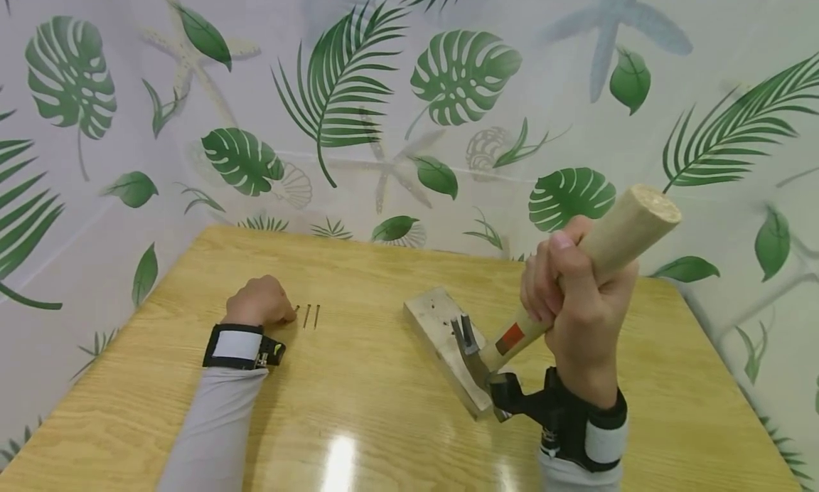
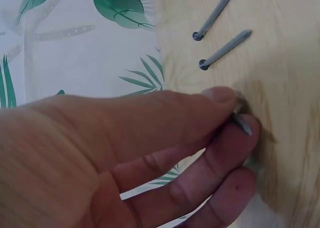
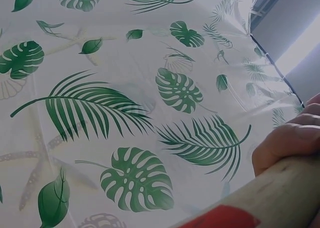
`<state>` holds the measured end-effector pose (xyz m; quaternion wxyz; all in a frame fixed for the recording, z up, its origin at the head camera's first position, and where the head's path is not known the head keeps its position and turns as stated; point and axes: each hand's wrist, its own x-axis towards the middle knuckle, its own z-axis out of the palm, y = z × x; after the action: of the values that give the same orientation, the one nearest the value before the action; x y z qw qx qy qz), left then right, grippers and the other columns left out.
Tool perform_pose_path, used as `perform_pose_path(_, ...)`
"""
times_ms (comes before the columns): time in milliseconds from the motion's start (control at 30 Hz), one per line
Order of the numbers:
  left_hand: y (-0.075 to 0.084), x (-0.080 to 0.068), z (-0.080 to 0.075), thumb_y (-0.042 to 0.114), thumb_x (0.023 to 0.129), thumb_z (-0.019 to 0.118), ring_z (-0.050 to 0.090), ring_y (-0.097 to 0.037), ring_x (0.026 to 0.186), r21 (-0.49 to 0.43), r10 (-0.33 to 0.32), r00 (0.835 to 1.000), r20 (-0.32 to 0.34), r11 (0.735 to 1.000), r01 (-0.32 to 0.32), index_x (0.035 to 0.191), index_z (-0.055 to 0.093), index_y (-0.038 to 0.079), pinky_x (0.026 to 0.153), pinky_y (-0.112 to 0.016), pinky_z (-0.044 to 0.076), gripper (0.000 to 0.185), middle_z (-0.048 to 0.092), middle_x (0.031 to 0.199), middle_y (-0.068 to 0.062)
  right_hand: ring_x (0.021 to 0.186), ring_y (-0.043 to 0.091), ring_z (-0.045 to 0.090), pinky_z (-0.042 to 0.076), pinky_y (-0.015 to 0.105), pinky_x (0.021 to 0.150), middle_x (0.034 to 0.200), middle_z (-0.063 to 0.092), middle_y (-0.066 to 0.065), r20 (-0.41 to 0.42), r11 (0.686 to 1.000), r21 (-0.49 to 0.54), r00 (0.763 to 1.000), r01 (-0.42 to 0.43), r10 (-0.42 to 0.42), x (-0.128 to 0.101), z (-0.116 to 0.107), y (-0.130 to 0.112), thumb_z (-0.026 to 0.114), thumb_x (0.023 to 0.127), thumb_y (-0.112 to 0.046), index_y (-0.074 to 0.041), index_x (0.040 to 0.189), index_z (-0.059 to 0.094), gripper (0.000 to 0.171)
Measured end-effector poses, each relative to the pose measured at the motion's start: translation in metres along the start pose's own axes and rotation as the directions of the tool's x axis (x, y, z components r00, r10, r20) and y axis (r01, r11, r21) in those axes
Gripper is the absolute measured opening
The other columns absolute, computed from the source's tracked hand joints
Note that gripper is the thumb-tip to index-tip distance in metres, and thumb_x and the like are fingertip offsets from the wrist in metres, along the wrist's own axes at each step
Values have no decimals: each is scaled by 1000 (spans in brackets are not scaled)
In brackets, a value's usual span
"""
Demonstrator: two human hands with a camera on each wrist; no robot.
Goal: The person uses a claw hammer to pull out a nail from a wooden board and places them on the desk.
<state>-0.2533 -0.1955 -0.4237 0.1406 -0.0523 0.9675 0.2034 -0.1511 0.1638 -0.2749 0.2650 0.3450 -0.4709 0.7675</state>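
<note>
My left hand is low over the left part of the table, its thumb and a finger pinching a nail. Most of that nail is hidden; its pointed end shows in the left wrist view. Beside these fingers, two more nails lie apart on the wood. On the right, my right hand grips the wooden handle of a claw hammer, raised at a slant with the handle's end uppermost. The hammer's claw hangs in front of a wooden block; whether they touch I cannot tell. Small dark marks show on the block's top.
The yellow wooden table reaches back to a leaf-patterned curtain, which also hangs along both sides. Each wrist carries a black strap with a camera. Light glares off the table's front.
</note>
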Motion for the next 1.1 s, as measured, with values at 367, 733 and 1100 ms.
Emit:
perform_pose_path(367,16,0,7,26,81,80,61,-28,75,25,-78,996,-50,997,79,65,67,8,74,-49,52,28,67,84,-14,32,10,31,24,24,29,46,34,2,116,999,-38,992,-36,41,-1,-8,-8,39,92,10,2,70,43,24)
perform_pose_path(733,13,-12,-3,38,96,64,60,-28,69,-13,-27,991,-133,1000,25,56,59,12,67,-49,50,48,59,68,-8,35,15,34,28,31,31,60,45,6,73,980,-110,982,-163,172,-3,-41,-28,50,105,-8,10,76,55,34)
perform_pose_path(1100,20,-18,-10,40,104,50,51,-21,65,-48,56,985,-166,997,-65,76,65,10,59,-38,38,43,54,69,-4,38,19,38,37,34,36,58,45,8,259,921,-150,884,-360,388,-11,-119,-32,19,110,-3,3,71,53,52)
